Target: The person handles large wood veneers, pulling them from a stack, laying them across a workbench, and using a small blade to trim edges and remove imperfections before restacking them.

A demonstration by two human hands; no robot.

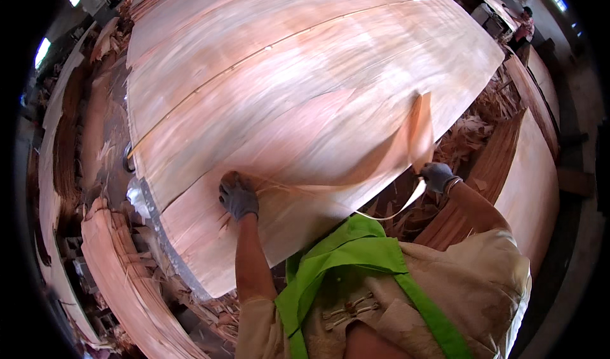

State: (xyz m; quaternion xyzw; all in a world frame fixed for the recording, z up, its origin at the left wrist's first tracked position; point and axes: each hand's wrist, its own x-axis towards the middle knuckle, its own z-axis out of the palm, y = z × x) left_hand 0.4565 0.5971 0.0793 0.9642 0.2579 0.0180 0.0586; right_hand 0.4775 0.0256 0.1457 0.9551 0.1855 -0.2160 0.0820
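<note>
Far sheet (273, 92) free — strip (417, 130) blocks right

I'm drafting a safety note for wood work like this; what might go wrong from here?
The thin wood strip is bent and twisted by the right hand, so it might split if pulled hard. Both hands are gloved but the forearms are bare, so rough edges could scratch them near the large sheet, where the left hand rests. Loose scraps beside the sheet might snag the strip.

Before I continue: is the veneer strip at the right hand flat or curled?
Curled: the veneer strip bends in a fold by the right hand, rather than lying flat along the wide sheet.
</note>
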